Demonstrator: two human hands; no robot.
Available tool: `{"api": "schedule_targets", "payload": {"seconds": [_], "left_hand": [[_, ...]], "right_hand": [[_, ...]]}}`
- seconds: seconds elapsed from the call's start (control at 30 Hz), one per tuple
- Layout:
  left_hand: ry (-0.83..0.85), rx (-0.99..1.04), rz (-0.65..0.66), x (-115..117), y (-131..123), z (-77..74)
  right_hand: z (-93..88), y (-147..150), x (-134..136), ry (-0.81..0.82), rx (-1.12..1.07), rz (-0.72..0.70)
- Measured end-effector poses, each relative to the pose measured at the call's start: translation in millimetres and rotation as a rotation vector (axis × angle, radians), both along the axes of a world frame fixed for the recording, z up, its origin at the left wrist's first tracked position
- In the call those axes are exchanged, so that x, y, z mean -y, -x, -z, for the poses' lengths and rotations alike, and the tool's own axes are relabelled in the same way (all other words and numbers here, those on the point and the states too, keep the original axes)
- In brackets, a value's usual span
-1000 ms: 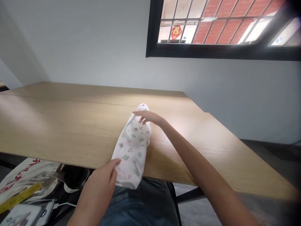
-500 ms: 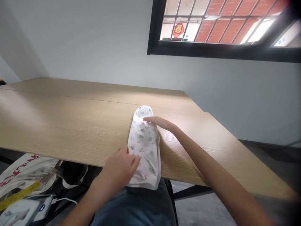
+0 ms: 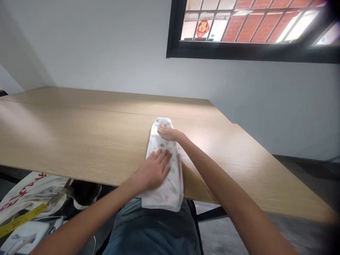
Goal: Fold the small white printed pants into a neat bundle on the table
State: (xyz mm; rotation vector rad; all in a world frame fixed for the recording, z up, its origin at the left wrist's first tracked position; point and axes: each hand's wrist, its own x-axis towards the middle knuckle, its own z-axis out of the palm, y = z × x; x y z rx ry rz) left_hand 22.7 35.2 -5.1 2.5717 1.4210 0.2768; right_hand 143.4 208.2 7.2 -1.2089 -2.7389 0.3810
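A folded white garment (image 3: 162, 198) with small green and pink prints lies lengthwise on the wooden table, its narrow, gathered end pointing away from me. The wide end overhangs the front edge above my lap. My left hand (image 3: 156, 169) is over the middle of the cloth, fingers spread and slightly blurred. Toward the gathered end, my right hand (image 3: 168, 132) rests palm down with its fingers stretched out. Neither hand grips the fabric. Layered edges show along the garment's right side.
The light wooden table (image 3: 79, 138) runs back to a grey wall (image 3: 106, 46) with a barred window (image 3: 239, 24). Below its front edge at left are a white bag (image 3: 23, 189) with red lettering, a yellow strip (image 3: 23, 219) and a white box (image 3: 23, 235).
My left hand has moved forward and right on the garment, its curled fingers now spread flat. My right hand has come down onto the cloth, slightly farther toward the gathered end.
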Motion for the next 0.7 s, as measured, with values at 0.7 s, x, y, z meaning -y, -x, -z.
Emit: {"api": "schedule_targets", "payload": {"seconds": [0.7], "left_hand": [[-0.533, 0.021, 0.004, 74, 62, 27.7]], "right_hand": [[-12.6, -57, 221, -0.393, 0.064, -0.329]]}}
